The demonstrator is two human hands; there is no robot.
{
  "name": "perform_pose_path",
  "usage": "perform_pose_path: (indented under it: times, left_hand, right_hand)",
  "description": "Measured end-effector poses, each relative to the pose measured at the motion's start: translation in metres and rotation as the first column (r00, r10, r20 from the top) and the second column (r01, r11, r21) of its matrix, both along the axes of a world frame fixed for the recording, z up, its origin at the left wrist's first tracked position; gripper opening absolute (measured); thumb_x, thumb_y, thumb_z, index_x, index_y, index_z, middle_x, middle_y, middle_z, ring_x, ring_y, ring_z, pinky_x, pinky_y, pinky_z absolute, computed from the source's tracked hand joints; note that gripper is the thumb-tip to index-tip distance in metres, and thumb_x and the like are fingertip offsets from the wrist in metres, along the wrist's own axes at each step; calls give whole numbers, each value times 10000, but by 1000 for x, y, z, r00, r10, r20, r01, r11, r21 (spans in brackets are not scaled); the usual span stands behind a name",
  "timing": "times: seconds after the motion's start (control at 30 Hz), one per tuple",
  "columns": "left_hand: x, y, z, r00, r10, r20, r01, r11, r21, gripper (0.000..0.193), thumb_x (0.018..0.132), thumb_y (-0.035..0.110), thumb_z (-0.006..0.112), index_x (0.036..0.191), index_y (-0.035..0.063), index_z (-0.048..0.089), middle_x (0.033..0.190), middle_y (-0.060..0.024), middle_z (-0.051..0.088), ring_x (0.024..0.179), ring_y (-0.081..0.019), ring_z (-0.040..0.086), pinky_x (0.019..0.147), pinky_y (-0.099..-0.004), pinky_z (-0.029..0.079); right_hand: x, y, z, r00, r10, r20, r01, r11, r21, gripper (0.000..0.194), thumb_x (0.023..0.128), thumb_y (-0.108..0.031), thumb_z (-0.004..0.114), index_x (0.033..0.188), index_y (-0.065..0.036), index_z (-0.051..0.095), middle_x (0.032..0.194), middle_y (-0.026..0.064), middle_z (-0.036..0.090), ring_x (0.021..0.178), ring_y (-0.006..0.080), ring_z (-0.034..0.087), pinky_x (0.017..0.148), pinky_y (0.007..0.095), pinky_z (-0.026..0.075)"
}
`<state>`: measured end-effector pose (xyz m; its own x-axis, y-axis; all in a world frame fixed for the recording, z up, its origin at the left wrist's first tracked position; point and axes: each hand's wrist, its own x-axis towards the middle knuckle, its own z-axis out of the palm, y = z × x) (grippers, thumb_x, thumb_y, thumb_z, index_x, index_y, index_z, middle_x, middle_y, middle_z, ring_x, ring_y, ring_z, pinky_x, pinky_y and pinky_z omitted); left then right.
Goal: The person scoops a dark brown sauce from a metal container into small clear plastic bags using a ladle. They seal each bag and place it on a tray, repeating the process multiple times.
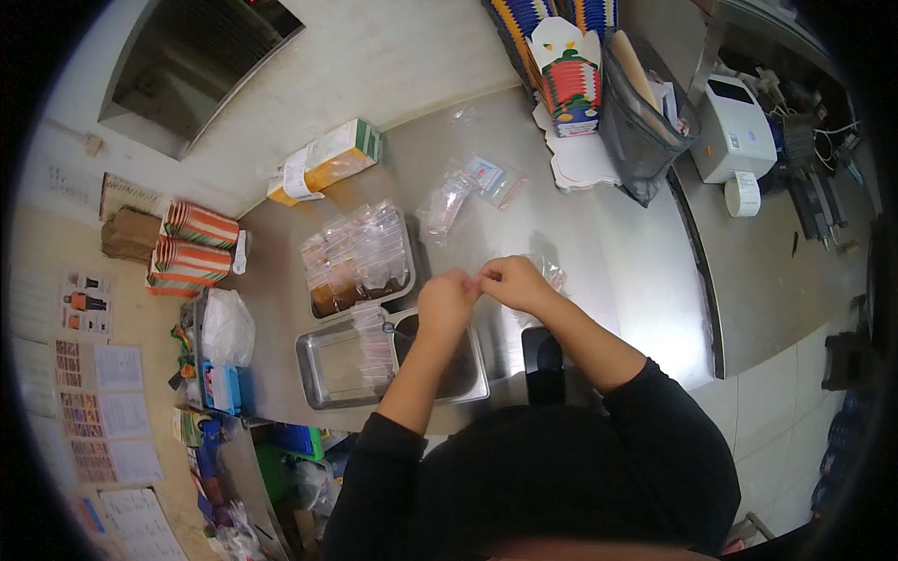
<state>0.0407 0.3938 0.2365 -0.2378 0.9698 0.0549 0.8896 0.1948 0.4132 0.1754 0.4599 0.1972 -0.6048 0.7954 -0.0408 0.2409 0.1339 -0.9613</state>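
Note:
My left hand and my right hand meet at the fingertips above the steel counter. The fingers are pinched together; whether something small and clear lies between them cannot be made out. Clear plastic bags lie just beyond my right hand. To the left, a metal tray holds rows of filled clear bags, some with brown contents. Nearer me, a steel pan holds a row of flat bags, and a spoon handle sticks up beside a dark container partly hidden by my left forearm.
A black phone lies by my right forearm. More zip bags lie farther back. A yellow box stands by the wall. Folded cartons, a grey mesh bin and a label printer stand at the right. Striped paper cups stand left.

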Motion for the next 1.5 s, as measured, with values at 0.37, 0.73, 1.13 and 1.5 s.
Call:
perform_pose_path:
  times: [0.37,0.73,1.13,1.5]
  left_hand:
    - [27,-16,41,962,-167,216,150,984,93,221,767,156,691,931,11,661,750,-108,668,703,-190,646,672,-288,496]
    - [16,-72,63,843,-180,506,156,984,91,198,828,94,614,993,4,674,779,-73,667,699,-127,619,654,-251,487]
    - [28,-146,74,943,-230,242,160,947,277,269,720,147,741,965,52,681,817,-112,645,665,-203,638,635,-297,515]
    - [28,-177,56,715,-177,676,148,984,101,230,803,129,679,1012,32,670,800,-95,685,707,-122,639,677,-259,507]
  right_hand:
    - [33,-4,10,971,19,-237,-73,972,-222,158,827,-177,653,811,-20,662,723,55,657,670,114,587,630,276,470]
    - [52,-66,72,986,61,-154,-20,966,257,244,816,-262,666,790,-21,633,704,122,633,644,209,605,617,326,472]
    - [39,-138,70,992,47,-116,-29,988,153,252,818,-256,640,820,-5,652,723,145,649,653,229,629,599,339,468]
    - [59,-161,50,970,139,-198,-148,988,-34,155,845,-201,644,834,-48,665,680,22,631,628,85,553,594,249,449]
